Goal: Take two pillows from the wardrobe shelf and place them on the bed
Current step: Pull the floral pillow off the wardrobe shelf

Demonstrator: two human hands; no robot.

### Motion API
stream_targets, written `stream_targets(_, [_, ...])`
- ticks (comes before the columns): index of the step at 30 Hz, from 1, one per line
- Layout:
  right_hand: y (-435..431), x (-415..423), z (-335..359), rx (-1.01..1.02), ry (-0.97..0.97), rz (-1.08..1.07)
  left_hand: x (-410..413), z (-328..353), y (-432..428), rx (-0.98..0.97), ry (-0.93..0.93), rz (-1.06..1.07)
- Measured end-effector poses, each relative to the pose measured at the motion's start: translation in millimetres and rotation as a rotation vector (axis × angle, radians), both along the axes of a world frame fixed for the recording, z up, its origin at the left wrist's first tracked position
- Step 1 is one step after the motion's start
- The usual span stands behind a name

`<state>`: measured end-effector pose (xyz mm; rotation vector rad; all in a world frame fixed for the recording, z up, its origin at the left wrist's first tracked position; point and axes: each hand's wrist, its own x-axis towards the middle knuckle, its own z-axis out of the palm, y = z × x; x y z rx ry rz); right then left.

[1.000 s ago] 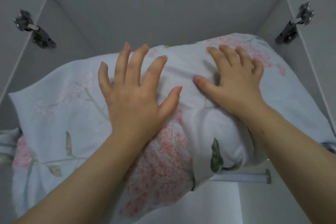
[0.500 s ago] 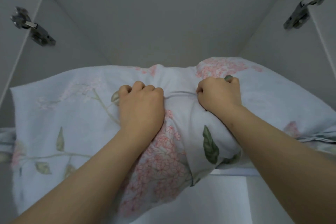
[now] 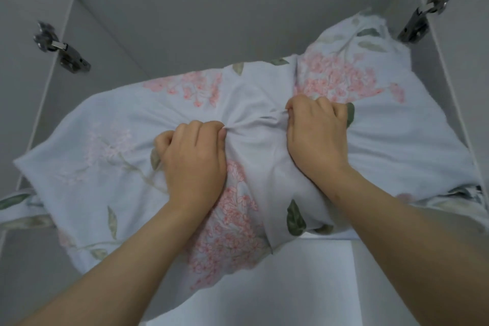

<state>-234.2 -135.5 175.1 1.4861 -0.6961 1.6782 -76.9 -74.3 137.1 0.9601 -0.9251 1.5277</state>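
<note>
A pale blue pillow (image 3: pixel 111 161) with pink flowers and green leaves fills the wardrobe shelf and hangs over its front edge. My left hand (image 3: pixel 193 159) is clenched on a bunch of its cover near the middle. My right hand (image 3: pixel 315 135) grips the cover a little to the right, fabric puckered between the two fists. The pillow's right corner rises toward the right hinge. A second piece of the same floral fabric (image 3: pixel 449 197) shows under the pillow at the right and left edges; whether it is another pillow I cannot tell.
The wardrobe compartment has grey side walls and a grey back wall (image 3: pixel 211 21). Metal door hinges sit on the left wall (image 3: pixel 63 51) and the right wall (image 3: pixel 420 16). The white shelf front edge (image 3: pixel 330 237) shows below the pillow, with a lower compartment beneath.
My hands went from lying flat and open on the pillow to fists gripping its cover. The pillow has shifted, its right corner lifting up toward the right hinge.
</note>
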Motion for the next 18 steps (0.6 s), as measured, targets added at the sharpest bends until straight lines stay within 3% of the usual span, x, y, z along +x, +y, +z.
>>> stream_targets(6, [63.1, 7.9, -2.5, -0.131, -0.114, 0.146, 13.9, -8.4, 46.4, -0.091, -0.065, -0.058])
stream_targets(12, [117.8, 40.0, -38.9, -0.098, -0.145, 0.235, 48.9, -33.8, 94.9, 0.045, -0.020, -0.086])
stream_targets(16, [136.8, 42.8, -75.5, 0.257, -0.134, 0.324, 52.5, -52.7, 119.4, 0.178, -0.066, -0.037])
stream_targets(18, [150.3, 40.8, -91.4, 0.342, -0.152, 0.325, 52.4, -60.6, 130.0, 0.251, -0.078, -0.057])
